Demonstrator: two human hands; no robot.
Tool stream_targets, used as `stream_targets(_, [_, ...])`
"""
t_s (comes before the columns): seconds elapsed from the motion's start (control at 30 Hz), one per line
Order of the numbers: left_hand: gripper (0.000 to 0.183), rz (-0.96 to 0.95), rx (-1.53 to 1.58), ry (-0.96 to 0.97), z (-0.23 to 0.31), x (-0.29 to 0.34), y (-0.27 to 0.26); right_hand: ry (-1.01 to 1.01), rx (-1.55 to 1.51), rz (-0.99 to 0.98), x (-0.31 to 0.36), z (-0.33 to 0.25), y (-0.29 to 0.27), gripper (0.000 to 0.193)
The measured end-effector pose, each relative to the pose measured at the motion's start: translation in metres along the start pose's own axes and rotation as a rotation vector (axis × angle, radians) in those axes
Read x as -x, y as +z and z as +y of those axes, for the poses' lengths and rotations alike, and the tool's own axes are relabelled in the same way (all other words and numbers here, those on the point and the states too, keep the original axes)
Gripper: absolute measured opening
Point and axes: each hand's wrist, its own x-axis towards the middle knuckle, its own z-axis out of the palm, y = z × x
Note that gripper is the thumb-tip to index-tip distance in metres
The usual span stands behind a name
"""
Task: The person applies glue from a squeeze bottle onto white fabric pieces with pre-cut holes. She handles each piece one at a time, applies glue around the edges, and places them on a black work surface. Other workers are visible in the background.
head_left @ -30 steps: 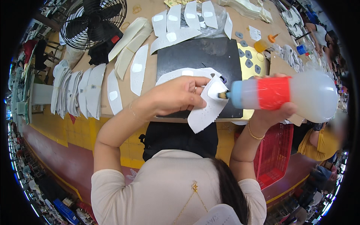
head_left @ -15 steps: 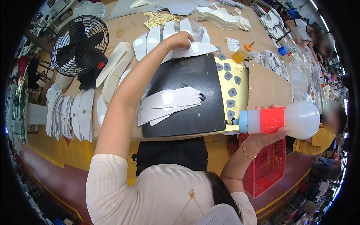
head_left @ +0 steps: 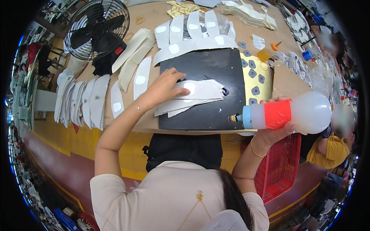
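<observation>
My left hand [head_left: 165, 87] is at the left end of a small stack of white cut pieces [head_left: 208, 91] on a black board [head_left: 192, 121]. Its thumb and fingers are apart; the thumb lies over the top piece, but whether it touches I cannot tell. This piece has a glossy white patch. My right hand [head_left: 275, 134] grips a translucent bottle [head_left: 310, 111] with a red band and a pale blue collar. The bottle lies sideways, its narrow nozzle pointing left over the board. Beyond the board, more patched white pieces [head_left: 208, 43] lie in a row.
A black fan [head_left: 96, 29] stands at the far left, above stacked white pieces [head_left: 98, 101]. Right of the board are a yellow sheet [head_left: 263, 63] with grey patches, an amber bottle [head_left: 267, 53] and brown cardboard [head_left: 291, 82]. A red basket [head_left: 287, 169] sits below, near a person in yellow [head_left: 325, 154].
My left hand has let go of a white piece in the far row and come back to the stack on the board. My right hand still holds the bottle.
</observation>
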Motion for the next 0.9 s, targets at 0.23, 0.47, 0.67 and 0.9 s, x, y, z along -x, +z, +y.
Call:
stream_targets(0.23, [0.032, 0.207, -0.174, 0.134, 0.019, 0.018, 0.004, -0.066, 0.195, -0.059, 0.008, 0.001, 0.019, 0.09])
stream_targets(0.47, [0.036, -0.344, 0.944, -0.344, 0.049, 0.021, -0.023, -0.193, 0.231, 0.035, 0.014, 0.004, 0.046, 0.094])
stream_targets(0.67, [0.048, -0.362, 1.235, -0.331, 0.073, 0.034, -0.034, -0.176, 0.336, -0.13, 0.014, -0.005, 0.061, 0.092])
stream_targets(0.9, [0.048, -0.442, 1.248, -0.338, 0.084, 0.038, -0.037, -0.233, 0.262, -0.227, 0.01, 0.002, 0.064, 0.083])
